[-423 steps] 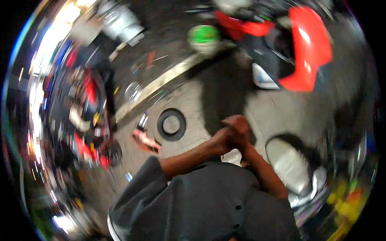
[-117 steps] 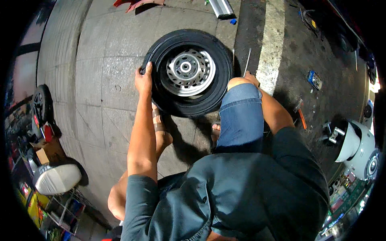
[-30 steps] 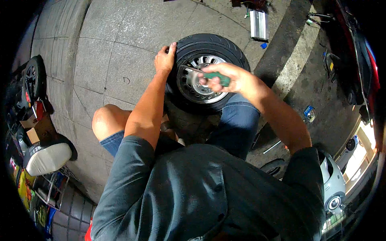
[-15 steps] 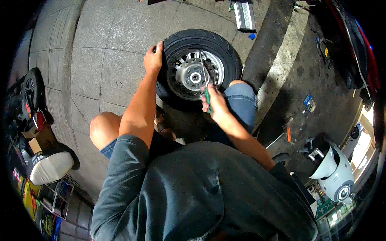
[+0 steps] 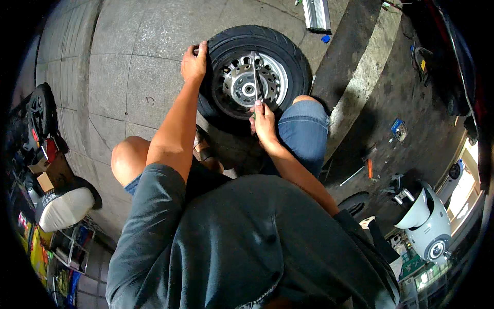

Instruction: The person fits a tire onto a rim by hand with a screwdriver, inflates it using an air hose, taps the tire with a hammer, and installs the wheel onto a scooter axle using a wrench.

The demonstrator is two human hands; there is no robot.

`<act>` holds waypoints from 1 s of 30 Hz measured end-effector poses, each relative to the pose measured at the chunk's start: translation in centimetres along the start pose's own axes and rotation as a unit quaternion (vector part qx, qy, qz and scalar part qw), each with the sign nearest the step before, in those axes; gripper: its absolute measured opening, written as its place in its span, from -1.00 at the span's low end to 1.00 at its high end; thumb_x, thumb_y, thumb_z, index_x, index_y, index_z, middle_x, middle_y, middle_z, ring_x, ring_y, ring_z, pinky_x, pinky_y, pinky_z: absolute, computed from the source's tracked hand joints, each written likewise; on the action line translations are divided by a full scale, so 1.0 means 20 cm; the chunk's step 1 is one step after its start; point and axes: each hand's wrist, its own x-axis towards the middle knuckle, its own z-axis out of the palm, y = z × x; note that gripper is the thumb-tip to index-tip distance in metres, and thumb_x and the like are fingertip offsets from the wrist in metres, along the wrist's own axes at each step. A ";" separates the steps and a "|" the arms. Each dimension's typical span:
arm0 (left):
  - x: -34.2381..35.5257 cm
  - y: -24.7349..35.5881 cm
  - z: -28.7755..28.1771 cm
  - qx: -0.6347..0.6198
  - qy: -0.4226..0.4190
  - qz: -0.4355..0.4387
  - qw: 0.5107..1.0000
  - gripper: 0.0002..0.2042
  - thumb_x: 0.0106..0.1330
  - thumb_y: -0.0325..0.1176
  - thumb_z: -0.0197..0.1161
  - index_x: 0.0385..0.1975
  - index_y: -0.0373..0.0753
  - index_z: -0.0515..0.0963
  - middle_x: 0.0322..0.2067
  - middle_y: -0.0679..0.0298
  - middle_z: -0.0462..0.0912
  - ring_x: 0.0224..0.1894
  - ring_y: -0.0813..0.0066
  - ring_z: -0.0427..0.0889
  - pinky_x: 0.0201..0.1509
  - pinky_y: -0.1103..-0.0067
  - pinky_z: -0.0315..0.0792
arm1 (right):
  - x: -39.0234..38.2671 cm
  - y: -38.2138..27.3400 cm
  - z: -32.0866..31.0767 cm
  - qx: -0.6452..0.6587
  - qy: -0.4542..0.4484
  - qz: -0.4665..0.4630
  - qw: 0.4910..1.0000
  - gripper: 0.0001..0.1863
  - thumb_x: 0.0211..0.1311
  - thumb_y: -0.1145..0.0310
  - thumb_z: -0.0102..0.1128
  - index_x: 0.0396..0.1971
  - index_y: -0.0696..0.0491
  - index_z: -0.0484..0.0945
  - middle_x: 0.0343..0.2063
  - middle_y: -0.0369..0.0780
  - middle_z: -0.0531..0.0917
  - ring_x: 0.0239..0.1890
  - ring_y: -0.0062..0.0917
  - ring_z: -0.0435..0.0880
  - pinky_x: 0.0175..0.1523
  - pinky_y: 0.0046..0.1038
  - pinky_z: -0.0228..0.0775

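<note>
Black tyre (image 5: 298, 77) is clamped by L fingers (image 5: 202, 50) at L edge, R fingers (image 5: 259, 109) gripping metal-shaft tool (image 5: 256, 77) o/ it.

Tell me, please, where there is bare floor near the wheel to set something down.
The widest patch is the paving from the wheel and left hand to the ridged strip, save a small curved mark. Another lies between the white stripe and the blue packet. It is crowded lower right, around the orange-handled tool and metal rod.

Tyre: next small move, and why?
Probably nudge the tool under the inner edge of the tyre: the right hand holds it across the silver rim, tip near that edge, and the left hand touches the tyre's outer side.
</note>
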 end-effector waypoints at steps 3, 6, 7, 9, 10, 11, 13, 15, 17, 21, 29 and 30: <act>0.00 -0.06 0.02 0.009 0.008 0.015 1.000 -0.29 0.24 0.33 -0.04 0.03 -0.24 0.54 0.00 -0.09 0.58 0.10 -0.02 0.52 0.18 0.29 0.32 | 0.00 0.02 0.04 0.020 0.042 -0.050 0.998 -0.54 0.41 -0.05 -0.05 -0.41 0.10 0.46 -0.76 -0.34 0.39 -0.80 -0.65 0.33 -0.71 -0.53 0.13; 0.05 -0.09 0.03 0.002 0.020 0.015 1.000 -0.33 0.22 0.32 0.02 -0.04 -0.23 0.58 -0.05 0.01 0.60 0.05 0.04 0.54 0.13 0.28 0.36 | 0.05 0.09 0.07 -0.006 0.040 -0.047 0.998 -0.56 0.40 -0.01 -0.01 -0.44 0.11 0.44 -0.74 -0.32 0.41 -0.75 -0.64 0.37 -0.62 -0.50 0.19; 0.07 -0.10 0.05 0.009 0.025 0.011 1.000 -0.33 0.22 0.32 0.02 -0.04 -0.23 0.58 -0.04 0.01 0.60 0.05 0.04 0.54 0.13 0.28 0.36 | 0.07 0.11 0.10 -0.002 0.050 -0.054 0.997 -0.55 0.40 -0.01 -0.02 -0.46 0.11 0.43 -0.75 -0.33 0.41 -0.75 -0.64 0.37 -0.61 -0.50 0.20; 0.06 -0.08 0.05 0.026 0.034 0.000 0.999 -0.33 0.21 0.32 0.03 -0.04 -0.22 0.58 -0.03 0.01 0.59 0.05 0.03 0.53 0.13 0.26 0.36 | 0.08 0.06 0.13 0.005 0.051 -0.055 0.997 -0.55 0.42 0.00 -0.05 -0.48 0.10 0.41 -0.75 -0.33 0.40 -0.80 -0.63 0.35 -0.69 -0.50 0.16; 0.09 -0.06 0.03 0.021 0.020 0.008 1.000 -0.34 0.20 0.32 0.03 -0.04 -0.20 0.58 -0.03 0.03 0.57 0.06 0.02 0.52 0.14 0.25 0.35 | 0.13 0.00 0.14 0.024 0.035 -0.052 0.998 -0.55 0.42 0.00 -0.06 -0.48 0.10 0.41 -0.76 -0.32 0.40 -0.82 -0.62 0.34 -0.71 -0.50 0.15; 0.10 -0.08 0.03 0.030 0.016 0.007 0.999 -0.34 0.20 0.31 0.04 -0.04 -0.19 0.58 -0.03 0.02 0.57 0.07 0.02 0.51 0.14 0.25 0.34 | 0.17 -0.07 0.15 0.042 0.020 -0.048 0.998 -0.55 0.43 0.00 -0.07 -0.48 0.10 0.41 -0.76 -0.32 0.39 -0.83 -0.62 0.33 -0.74 -0.50 0.14; 0.19 -0.07 0.04 0.046 0.008 0.020 0.999 -0.35 0.20 0.31 0.04 -0.03 -0.18 0.57 -0.03 0.01 0.56 0.08 0.01 0.50 0.15 0.24 0.34 | 0.24 -0.27 0.20 0.120 -0.032 0.010 0.992 -0.54 0.41 -0.07 -0.08 -0.39 0.09 0.41 -0.73 -0.30 0.41 -0.86 -0.60 0.28 -0.78 -0.49 0.17; 0.19 -0.01 0.07 0.064 0.017 0.037 0.997 -0.36 0.20 0.29 0.05 0.02 -0.14 0.55 -0.01 -0.06 0.54 0.10 -0.04 0.47 0.18 0.24 0.33 | 0.16 -0.43 0.16 0.200 -0.049 0.095 0.974 -0.53 0.40 -0.08 -0.06 -0.34 0.09 0.41 -0.66 -0.32 0.39 -0.78 -0.65 0.27 -0.71 -0.57 0.16; 0.17 0.09 0.13 0.001 -0.016 -0.020 1.000 -0.37 0.23 0.23 0.08 0.11 -0.16 0.50 0.13 0.01 0.49 0.16 0.10 0.48 0.19 0.25 0.33 | 0.14 -0.50 -0.02 0.202 -0.062 0.155 0.965 -0.57 0.33 -0.06 0.07 -0.24 0.07 0.43 -0.58 -0.29 0.45 -0.71 -0.62 0.34 -0.63 -0.54 0.26; 0.19 -0.31 0.33 0.231 -0.058 0.399 0.886 -0.56 0.45 -0.09 -0.05 0.20 -0.20 0.41 0.21 0.11 0.43 0.23 0.28 0.43 0.32 0.36 0.26 | -0.21 -0.33 -0.36 0.134 -0.191 0.032 0.972 -0.49 0.39 -0.12 -0.08 -0.20 0.10 0.47 -0.49 -0.25 0.53 -0.57 -0.61 0.49 -0.51 -0.51 0.39; 0.04 -0.02 0.06 0.161 -0.015 -0.001 0.987 -0.14 0.20 0.47 -0.17 0.13 -0.25 0.50 0.09 -0.06 0.52 0.07 -0.09 0.51 0.16 0.22 0.35 | -0.62 -0.35 -0.46 -0.387 0.005 -0.288 0.876 -0.64 0.13 0.26 0.16 -0.12 0.11 0.39 -0.53 0.01 0.63 -0.39 -0.04 0.66 -0.30 -0.09 0.45; 0.21 -0.19 0.01 0.177 -0.020 -0.019 0.984 -0.13 0.21 0.46 -0.15 0.16 -0.27 0.46 0.10 -0.07 0.51 0.07 -0.08 0.52 0.16 0.22 0.36 | -0.60 -0.28 -0.32 -0.398 0.005 -0.305 0.865 -0.67 0.08 0.29 0.18 -0.19 0.13 0.44 -0.55 -0.01 0.63 -0.40 -0.07 0.67 -0.35 -0.11 0.46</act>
